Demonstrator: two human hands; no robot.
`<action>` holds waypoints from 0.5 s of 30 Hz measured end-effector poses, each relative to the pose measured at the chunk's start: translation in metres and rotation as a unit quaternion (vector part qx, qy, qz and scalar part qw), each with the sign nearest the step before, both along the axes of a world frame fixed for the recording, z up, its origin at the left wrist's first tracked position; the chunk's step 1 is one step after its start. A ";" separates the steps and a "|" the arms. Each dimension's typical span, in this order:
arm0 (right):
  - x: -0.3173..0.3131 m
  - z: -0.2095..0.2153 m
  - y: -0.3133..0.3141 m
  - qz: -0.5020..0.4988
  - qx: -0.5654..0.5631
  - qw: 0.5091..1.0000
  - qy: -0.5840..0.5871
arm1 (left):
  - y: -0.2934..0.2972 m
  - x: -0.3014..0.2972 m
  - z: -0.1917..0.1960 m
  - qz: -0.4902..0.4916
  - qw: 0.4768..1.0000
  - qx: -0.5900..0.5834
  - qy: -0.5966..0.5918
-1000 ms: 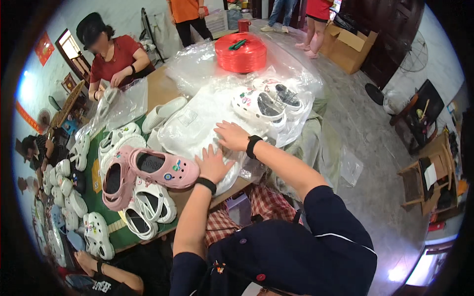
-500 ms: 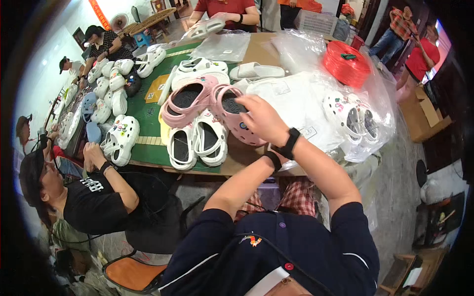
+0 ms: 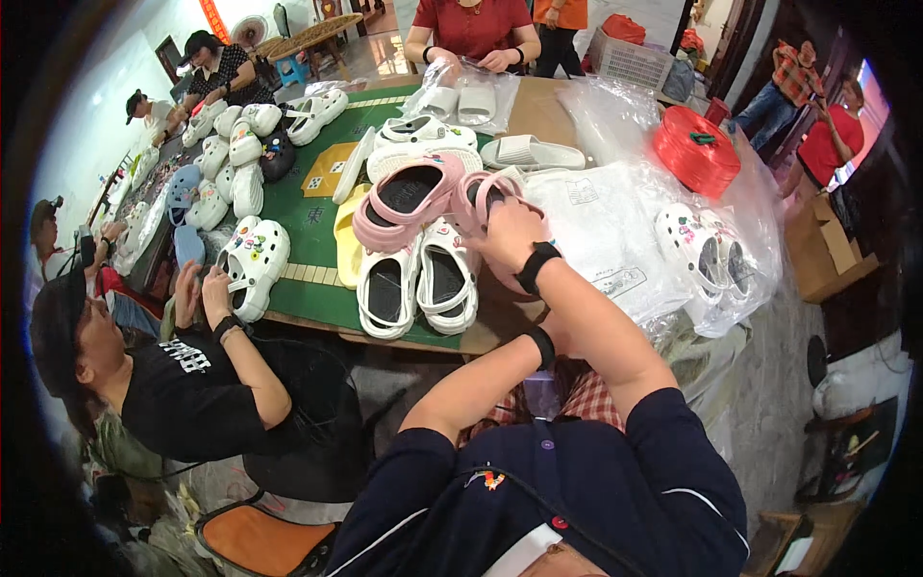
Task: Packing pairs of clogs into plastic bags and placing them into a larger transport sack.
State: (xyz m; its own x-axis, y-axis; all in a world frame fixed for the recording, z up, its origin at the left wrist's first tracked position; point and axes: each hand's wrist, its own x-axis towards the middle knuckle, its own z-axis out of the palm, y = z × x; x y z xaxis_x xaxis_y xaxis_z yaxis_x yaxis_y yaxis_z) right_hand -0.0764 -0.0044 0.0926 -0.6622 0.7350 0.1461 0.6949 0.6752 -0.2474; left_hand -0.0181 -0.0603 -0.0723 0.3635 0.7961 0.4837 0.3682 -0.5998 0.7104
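Observation:
My right hand grips a pink clog, its fingers at the heel opening and its thumb along the near side. My forearm and hand cover part of that clog. Leaning against it on the left is the other pink clog, resting on top of white clogs. Below them, a pair of white clogs with dark insoles lies toward the table's near edge. My left hand is low by that edge, mostly hidden under my right forearm, so its fingers do not show.
White plastic bags lie to the right, with bagged white clogs and a red twine roll beyond. A white slide is behind. On the left, a co-worker sits near a charm-covered white clog; another person bags slides opposite.
My right hand has come down from over the pink clog onto its opening. Across the table, the person's slides now lie in a clear bag. The whole view has shifted slightly.

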 end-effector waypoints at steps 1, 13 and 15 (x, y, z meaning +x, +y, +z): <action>-0.004 -0.028 0.018 0.002 0.037 0.998 0.041 | 0.000 0.003 0.001 0.013 0.998 0.020 0.052; 0.023 0.090 0.040 0.296 0.252 0.914 -0.119 | -0.011 -0.002 0.028 0.098 0.949 0.004 0.300; 0.020 0.074 0.048 0.364 0.301 0.866 -0.166 | -0.009 -0.003 0.026 0.085 0.947 -0.008 0.309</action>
State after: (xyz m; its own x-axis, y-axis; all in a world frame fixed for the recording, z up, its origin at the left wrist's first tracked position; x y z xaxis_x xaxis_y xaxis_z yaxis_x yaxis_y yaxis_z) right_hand -0.0562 0.0439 0.1663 -0.9968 -0.0374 0.0704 -0.0031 0.9008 0.4342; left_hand -0.0208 -0.0691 -0.0458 0.4393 0.8742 0.2069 0.8072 -0.4852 0.3362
